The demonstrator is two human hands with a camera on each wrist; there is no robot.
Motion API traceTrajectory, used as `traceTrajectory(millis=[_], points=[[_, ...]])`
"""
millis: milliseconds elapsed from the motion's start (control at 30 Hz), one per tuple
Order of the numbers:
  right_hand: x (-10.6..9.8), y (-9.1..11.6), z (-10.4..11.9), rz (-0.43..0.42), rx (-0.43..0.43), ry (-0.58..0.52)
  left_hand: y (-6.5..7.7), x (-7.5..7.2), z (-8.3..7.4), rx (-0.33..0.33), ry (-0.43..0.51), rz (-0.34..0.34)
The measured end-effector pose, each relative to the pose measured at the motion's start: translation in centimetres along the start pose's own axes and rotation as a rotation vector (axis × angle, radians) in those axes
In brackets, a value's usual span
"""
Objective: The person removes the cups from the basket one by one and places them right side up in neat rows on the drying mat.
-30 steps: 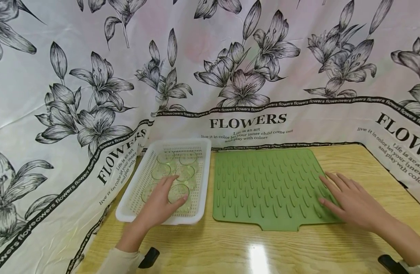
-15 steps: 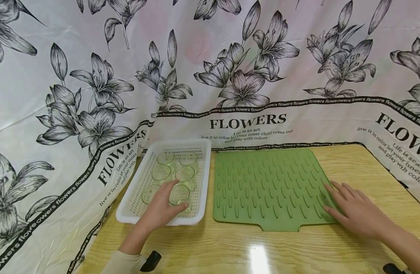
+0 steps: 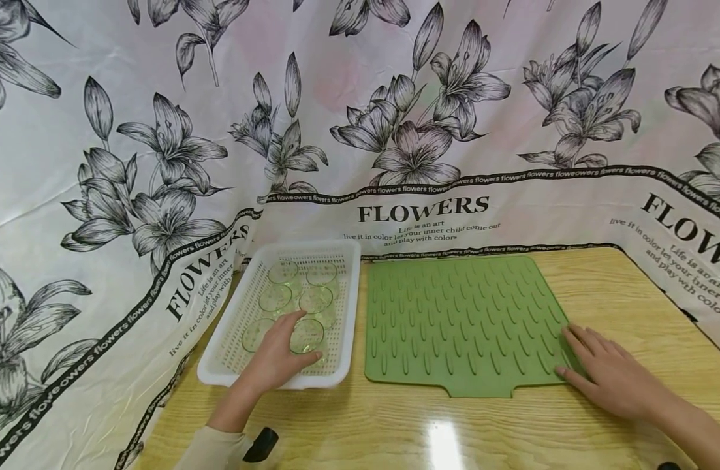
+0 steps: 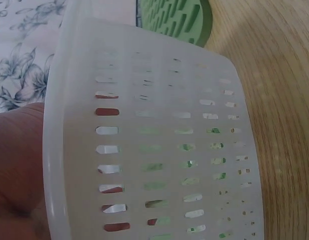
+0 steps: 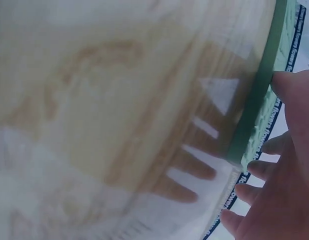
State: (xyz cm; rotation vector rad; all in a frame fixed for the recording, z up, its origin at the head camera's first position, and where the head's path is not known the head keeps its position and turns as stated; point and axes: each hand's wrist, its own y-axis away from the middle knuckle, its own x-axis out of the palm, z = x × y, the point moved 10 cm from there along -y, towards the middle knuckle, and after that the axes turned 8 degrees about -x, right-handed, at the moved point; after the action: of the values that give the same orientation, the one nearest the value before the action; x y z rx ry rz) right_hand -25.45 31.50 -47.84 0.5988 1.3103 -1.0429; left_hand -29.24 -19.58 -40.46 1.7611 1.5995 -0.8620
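Note:
A white perforated plastic basket (image 3: 354,307) stands at the left of the table and holds several clear, greenish-tinted drinking glasses (image 3: 275,297) in two columns. My left hand (image 3: 277,349) reaches over its front rim. The thumb and index finger go round the front right glass (image 3: 308,335), which still stands in the basket; the other fingers are partly hidden. In the left wrist view the basket's slotted wall (image 4: 159,150) covers most of the hand. My right hand (image 3: 612,375) lies with fingers spread at the right edge of a green ridged mat (image 3: 453,320), fingertips close to that edge.
The wooden table (image 3: 395,424) runs in front of the mat and to its right. A white cloth (image 3: 395,143) printed with black flowers hangs behind and along the left side. The mat has a short tab at its front.
My left hand has come slightly lower and nearer round the front right glass. My right hand has slid a little right and toward me, off the mat's surface to its edge.

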Motion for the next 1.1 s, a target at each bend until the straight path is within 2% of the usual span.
traceTrajectory(millis=[200, 567, 800, 1100], points=[[0.8, 0.1, -0.5, 0.052, 0.024, -0.034, -0.5, 0.0, 0.3, 0.008, 0.001, 0.006], [1.9, 0.2, -1.2, 0.120, 0.070, -0.064, -0.4, 0.4, 0.8, -0.039, 0.011, 0.041], [2.5, 0.4, -1.0, 0.158, 0.104, -0.138, -0.3, 0.8, 1.1, -0.067, -0.002, 0.066], [2.8, 0.4, -0.6, 0.161, 0.111, -0.169, -0.3, 0.9, 1.3, -0.094, -0.011, 0.069]])
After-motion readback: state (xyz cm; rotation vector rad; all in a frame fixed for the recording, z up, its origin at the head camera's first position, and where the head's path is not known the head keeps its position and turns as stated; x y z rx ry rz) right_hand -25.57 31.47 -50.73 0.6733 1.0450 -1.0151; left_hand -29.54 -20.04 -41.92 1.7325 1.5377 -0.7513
